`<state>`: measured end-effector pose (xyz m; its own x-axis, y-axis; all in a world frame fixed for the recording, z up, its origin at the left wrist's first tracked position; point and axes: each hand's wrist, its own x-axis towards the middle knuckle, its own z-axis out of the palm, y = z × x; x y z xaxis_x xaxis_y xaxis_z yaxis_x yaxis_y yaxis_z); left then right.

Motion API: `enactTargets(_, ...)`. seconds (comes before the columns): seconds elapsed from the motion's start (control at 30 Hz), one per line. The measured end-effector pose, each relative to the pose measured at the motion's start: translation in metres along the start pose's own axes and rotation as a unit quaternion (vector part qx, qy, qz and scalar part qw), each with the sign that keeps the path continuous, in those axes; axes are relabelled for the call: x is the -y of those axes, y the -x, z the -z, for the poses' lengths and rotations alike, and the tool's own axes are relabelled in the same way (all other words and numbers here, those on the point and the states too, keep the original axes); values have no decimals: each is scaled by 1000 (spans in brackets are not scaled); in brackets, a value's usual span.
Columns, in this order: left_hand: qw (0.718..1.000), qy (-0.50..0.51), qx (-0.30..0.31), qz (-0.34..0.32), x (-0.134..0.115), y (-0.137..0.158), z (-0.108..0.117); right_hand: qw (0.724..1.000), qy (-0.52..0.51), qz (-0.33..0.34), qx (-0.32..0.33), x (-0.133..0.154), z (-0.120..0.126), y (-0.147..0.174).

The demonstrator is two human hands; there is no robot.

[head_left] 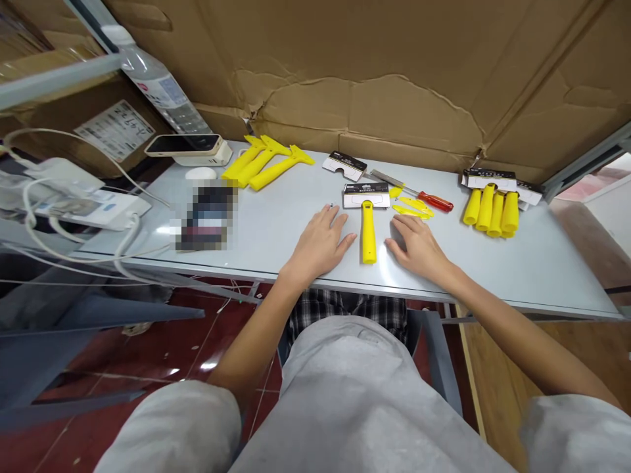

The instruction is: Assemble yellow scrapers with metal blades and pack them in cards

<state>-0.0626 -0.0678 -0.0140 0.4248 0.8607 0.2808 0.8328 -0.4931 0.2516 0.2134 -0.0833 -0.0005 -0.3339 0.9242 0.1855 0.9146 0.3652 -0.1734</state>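
Note:
My left hand [319, 242] lies flat on the grey table, fingers stretched out and holding nothing. Across from it, my right hand [419, 244] also rests on the surface with its fingers apart. Between them lies a yellow scraper handle [369, 233], its head covered by a black-and-white card [367, 195]; neither hand grips it. Just beyond my right fingertips are thin yellow plastic pieces [413, 209]. Behind these lies a screwdriver with a red handle [436, 201]. A loose folded card [344, 165] sits farther back.
Several carded yellow handles [493, 209] are piled at the right. Bare yellow scrapers [269, 164] lie at the back left, near a phone [185, 144] and a water bottle [160, 85]. A power strip [106, 207] with white cables occupies the left end. Cardboard [374, 59] walls the back.

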Motion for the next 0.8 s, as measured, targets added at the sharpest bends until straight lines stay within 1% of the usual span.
enactTargets(0.17, 999, -19, 43, 8, -4, -5, -2, 995, 40, -43, 86, 7, -2, 0)
enactTargets(0.27, 998, -24, 62, 17, -7, -5, -1, 991, 55, -50, 114, 8, -1, -3)
enactTargets(0.4, 995, -40, 88, 29, -8, -7, 1, 989, 63, -58, 124, 9, -1, -4)
enactTargets(0.57, 993, -42, 105, 40, -9, -7, 3, 986, 73, -65, 135, 10, -1, -4)
enactTargets(0.8, 994, -38, 98, 36, -8, -7, 1, 986, 71, -60, 137, 11, -2, -4)
